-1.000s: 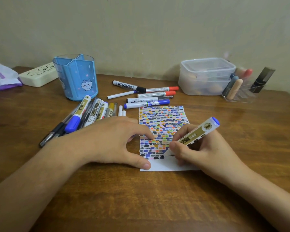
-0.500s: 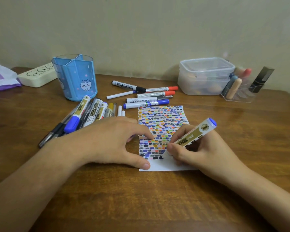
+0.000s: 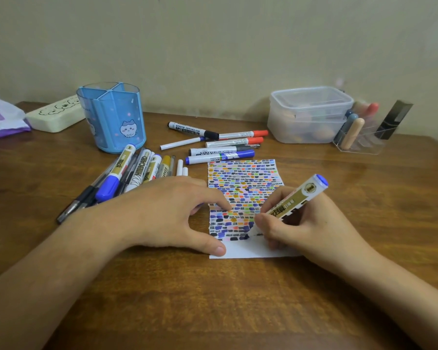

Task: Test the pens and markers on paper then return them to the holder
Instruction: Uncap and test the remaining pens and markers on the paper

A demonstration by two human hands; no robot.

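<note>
Flanking paper (image 3: 245, 183): loose markers (image 3: 137, 170), holder (image 3: 111, 117).

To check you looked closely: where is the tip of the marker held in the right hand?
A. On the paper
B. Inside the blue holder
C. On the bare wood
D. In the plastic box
A: the right hand holds the marker with its tip down on the paper.

Right hand (image 3: 311, 223): grip curled round a gold-and-white marker (image 3: 292, 204), tip down on the paper (image 3: 245, 188), blue end tilted up and away.
Left hand (image 3: 162, 213): spread flat, forefinger and thumb pressing the paper's left edge.
Paper: covered in small coloured dabs, bottom strip white.
Holder (image 3: 111, 117): blue, upright, behind the loose pens (image 3: 127, 178) on the bench (image 3: 213, 299).
</note>
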